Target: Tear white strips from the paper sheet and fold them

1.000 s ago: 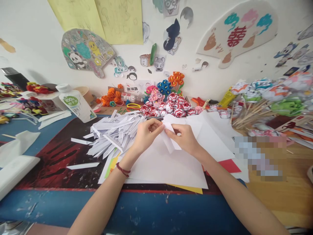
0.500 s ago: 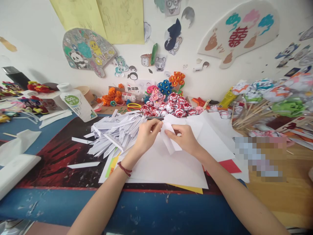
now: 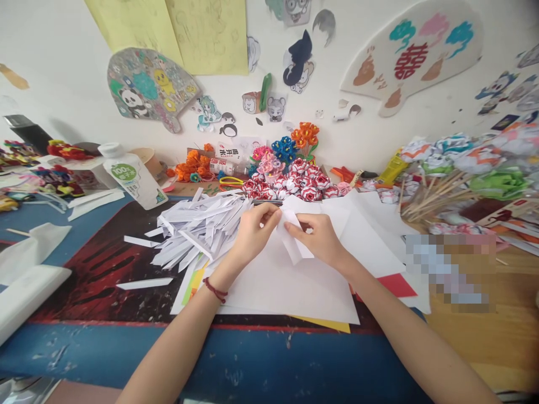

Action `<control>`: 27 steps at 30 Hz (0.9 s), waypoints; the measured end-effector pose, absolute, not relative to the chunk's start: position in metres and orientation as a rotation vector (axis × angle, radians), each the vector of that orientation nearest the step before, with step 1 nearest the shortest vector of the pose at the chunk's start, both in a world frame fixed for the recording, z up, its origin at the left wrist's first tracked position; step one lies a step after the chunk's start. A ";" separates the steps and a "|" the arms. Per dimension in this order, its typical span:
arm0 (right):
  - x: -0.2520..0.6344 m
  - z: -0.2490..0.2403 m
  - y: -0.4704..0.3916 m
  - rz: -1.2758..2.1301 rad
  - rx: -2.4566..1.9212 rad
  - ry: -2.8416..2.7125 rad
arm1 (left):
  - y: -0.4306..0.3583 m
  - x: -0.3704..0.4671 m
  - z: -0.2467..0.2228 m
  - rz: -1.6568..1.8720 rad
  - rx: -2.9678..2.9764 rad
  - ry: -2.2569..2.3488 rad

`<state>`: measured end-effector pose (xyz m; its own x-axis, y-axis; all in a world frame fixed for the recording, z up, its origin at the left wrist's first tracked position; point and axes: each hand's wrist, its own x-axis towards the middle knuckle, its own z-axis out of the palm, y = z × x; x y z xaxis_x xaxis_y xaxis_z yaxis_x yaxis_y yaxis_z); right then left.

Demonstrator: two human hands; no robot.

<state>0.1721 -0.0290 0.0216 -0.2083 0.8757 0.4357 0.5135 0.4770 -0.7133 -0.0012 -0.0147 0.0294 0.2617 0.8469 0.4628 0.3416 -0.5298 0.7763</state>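
Note:
A folded strip of white paper (image 3: 295, 247) is held up between my two hands, over a large white sheet (image 3: 269, 292). My left hand (image 3: 256, 230) pinches its upper left end with thumb and fingertips. On the other side, my right hand (image 3: 318, 235) grips the strip between thumb and fingers, the thumb lying across its face. Left of my left hand lies a heap of folded white paper strips (image 3: 197, 224). One single strip (image 3: 144, 284) rests apart on the dark mat (image 3: 101, 297).
Red-and-white paper flowers (image 3: 309, 193) crowd the back edge, with a white bottle (image 3: 132, 177) left of them. Stick-stemmed paper flowers (image 3: 458, 157) stand at the right. Red paper (image 3: 396, 286) and yellow paper (image 3: 324, 324) peek from under the white sheets.
Almost nothing differs. Both hands keep their hold on the strip, and the whole view has shifted by only a few pixels.

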 end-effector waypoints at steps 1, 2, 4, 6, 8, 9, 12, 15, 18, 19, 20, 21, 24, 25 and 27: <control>0.172 0.021 -0.029 0.572 -1.162 -1.856 | -0.015 -0.001 0.029 1.219 2.012 1.078; 0.173 0.021 -0.029 0.620 -1.158 -1.835 | -0.015 0.000 0.029 1.205 2.021 1.080; 0.173 0.021 -0.030 0.729 -1.146 -1.772 | -0.015 0.001 0.030 1.179 2.033 1.065; 0.173 0.022 -0.030 0.839 -1.123 -1.693 | -0.016 0.002 0.030 1.158 2.034 1.042; 0.174 0.023 -0.029 0.922 -1.092 -1.615 | -0.018 0.004 0.031 1.154 2.033 1.027; 0.174 0.023 -0.029 0.949 -1.078 -1.576 | -0.019 0.004 0.031 1.154 2.033 1.019; 0.176 0.023 -0.026 0.984 -1.063 -1.466 | -0.021 0.007 0.030 1.155 2.035 1.004; 0.179 0.022 -0.024 1.010 -1.057 -1.428 | -0.021 0.008 0.030 1.148 2.027 0.996; 0.182 0.022 -0.021 1.035 -1.046 -1.459 | -0.021 0.008 0.029 1.130 2.030 1.005; 0.183 0.022 -0.021 1.047 -1.042 -1.473 | -0.020 0.007 0.029 1.121 2.034 1.012; 0.183 0.023 -0.021 1.063 -1.039 -1.485 | -0.020 0.007 0.028 1.112 2.036 1.021; 0.183 0.023 -0.021 1.083 -1.036 -1.495 | -0.020 0.007 0.028 1.106 2.036 1.027; 0.180 0.024 -0.023 1.149 -1.034 -1.531 | -0.018 0.006 0.027 1.119 2.010 1.020; 0.179 0.025 -0.025 1.170 -1.029 -1.551 | -0.018 0.005 0.026 1.127 1.997 1.016; 0.176 0.024 -0.027 1.196 -1.011 -1.588 | -0.017 0.005 0.026 1.138 1.972 1.021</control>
<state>0.1764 -0.0266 0.0243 -0.2816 0.9443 0.1704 0.0972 0.2048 -0.9740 0.0050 -0.0171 0.0262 0.3248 0.8563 0.4016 0.3069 -0.4970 0.8117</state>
